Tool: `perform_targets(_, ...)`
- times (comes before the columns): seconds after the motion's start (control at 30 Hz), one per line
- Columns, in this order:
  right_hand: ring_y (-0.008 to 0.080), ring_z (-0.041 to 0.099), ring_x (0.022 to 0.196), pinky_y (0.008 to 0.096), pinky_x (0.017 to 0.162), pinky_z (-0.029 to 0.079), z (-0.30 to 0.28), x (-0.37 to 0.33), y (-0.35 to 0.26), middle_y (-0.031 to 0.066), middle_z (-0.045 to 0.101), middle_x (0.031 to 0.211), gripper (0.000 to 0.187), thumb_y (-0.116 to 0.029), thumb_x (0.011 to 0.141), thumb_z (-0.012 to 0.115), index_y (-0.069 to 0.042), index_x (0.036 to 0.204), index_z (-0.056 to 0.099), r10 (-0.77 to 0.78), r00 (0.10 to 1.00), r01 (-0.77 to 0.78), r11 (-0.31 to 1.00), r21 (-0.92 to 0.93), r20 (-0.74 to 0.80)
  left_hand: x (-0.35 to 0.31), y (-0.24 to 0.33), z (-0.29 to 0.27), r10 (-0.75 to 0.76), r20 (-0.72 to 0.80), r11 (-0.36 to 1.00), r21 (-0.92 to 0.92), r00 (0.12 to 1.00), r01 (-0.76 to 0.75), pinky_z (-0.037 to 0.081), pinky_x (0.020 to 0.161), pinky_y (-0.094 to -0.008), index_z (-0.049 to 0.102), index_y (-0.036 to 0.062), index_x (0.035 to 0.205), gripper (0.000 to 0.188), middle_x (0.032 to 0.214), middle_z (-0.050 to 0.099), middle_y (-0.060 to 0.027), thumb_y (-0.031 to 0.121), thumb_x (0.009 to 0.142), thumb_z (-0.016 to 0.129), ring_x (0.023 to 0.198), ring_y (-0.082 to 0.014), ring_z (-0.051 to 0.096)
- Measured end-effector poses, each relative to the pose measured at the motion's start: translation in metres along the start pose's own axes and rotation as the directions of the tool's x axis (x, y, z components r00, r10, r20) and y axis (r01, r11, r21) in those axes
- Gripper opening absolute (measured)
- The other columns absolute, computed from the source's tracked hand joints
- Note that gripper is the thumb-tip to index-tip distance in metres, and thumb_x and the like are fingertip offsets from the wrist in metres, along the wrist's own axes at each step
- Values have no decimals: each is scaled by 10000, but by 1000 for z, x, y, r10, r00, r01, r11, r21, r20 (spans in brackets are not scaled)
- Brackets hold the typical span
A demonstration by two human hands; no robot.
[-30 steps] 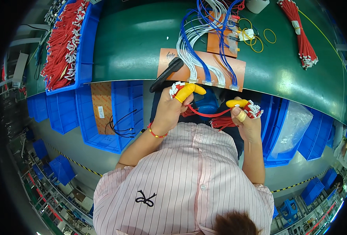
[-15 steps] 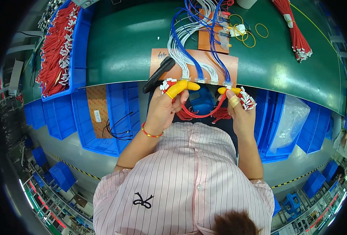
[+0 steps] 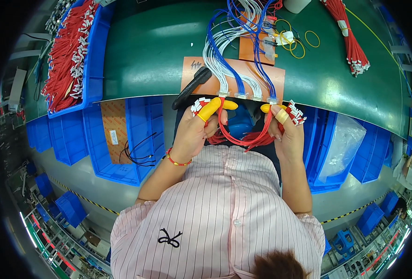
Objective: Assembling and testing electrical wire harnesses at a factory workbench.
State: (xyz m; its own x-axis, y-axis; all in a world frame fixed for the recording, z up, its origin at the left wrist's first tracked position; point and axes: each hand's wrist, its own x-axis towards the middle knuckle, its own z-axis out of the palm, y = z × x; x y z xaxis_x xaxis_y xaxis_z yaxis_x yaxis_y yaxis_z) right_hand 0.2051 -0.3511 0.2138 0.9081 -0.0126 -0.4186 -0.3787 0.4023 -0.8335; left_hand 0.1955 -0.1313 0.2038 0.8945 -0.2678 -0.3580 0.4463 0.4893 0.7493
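Note:
My left hand [image 3: 191, 131], with yellow finger covers, pinches a bunch of red wires whose white connector ends [image 3: 200, 105] fan out beside the thumb. My right hand [image 3: 288, 139] wears a yellow cover and a tan wrap; it grips another bunch with white connector ends [image 3: 296, 113]. Red wires [image 3: 243, 141] sag in a loop between the hands. Both sets of fingertips are at the front edge of an orange-brown board [image 3: 266, 76], by clear sockets [image 3: 256, 98] into which white wires [image 3: 214, 55] and blue wires [image 3: 221, 52] run. Whether red ends sit in the sockets is hard to see.
A black handle-like piece [image 3: 192, 87] lies across the board's left end. On the green table [image 3: 145, 69] are yellow rings [image 3: 312, 39], a tied red wire bundle [image 3: 350, 44] at right, and a blue bin [image 3: 94, 69] of red wires at left. Blue bins [image 3: 143, 121] hang below the edge.
The loop of red wires between my hands hangs lower and looks fuller. A red wire now stands up at my left fingertips, by the left socket. The hands have barely moved.

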Motion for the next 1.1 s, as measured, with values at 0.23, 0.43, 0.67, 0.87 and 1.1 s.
perform_targets(0.23, 37, 327, 400, 221, 421, 254, 16, -6, 2, -3, 495, 536, 201, -184, 915, 594, 2, 841, 608, 40, 998, -34, 993, 111, -56, 0, -4, 5, 43, -51, 999, 3, 998, -43, 192, 408, -198, 608, -64, 1039, 346, 651, 548, 21, 232, 990, 436, 438, 1, 263)
perform_targets(0.43, 35, 390, 472, 213, 457, 318, -18, -10, -10, -2, 553, 727, 248, -125, 861, 668, 26, 1037, 580, 128, 989, -124, 990, -62, 74, 0, -4, 8, 91, -117, 996, -10, 989, -93, 196, 406, -196, 601, -65, 1046, 353, 720, 590, -6, 233, 997, 419, 440, 4, 267)
perform_targets(0.67, 72, 451, 531, 242, 575, 396, -32, -13, 8, 3, 525, 639, 323, -317, 983, 499, -19, 895, 585, 11, 997, 9, 969, -246, 81, 7, 4, 14, -51, -76, 999, 8, 996, 52, 211, 394, -188, 600, -17, 1010, 318, 719, 595, -16, 267, 997, 458, 432, 4, 296)
perform_targets(0.87, 17, 281, 455, 223, 430, 207, 4, 1, 8, -80, 387, 549, 199, -202, 907, 646, -51, 797, 580, -33, 999, 34, 998, -52, 24, 12, -2, 22, 18, -69, 999, 38, 997, -16, 230, 399, -175, 583, -9, 1014, 310, 706, 581, -21, 257, 1005, 425, 449, 3, 319)
perform_targets(1.1, 6, 405, 487, 173, 456, 305, -4, -28, -2, -46, 526, 611, 209, -217, 896, 665, -10, 918, 683, -15, 998, -11, 921, -389, -64, -6, -7, 23, 77, -20, 993, 97, 997, -74, 370, 504, -236, 571, -5, 919, 272, 667, 535, -23, 230, 993, 456, 537, -73, 440)
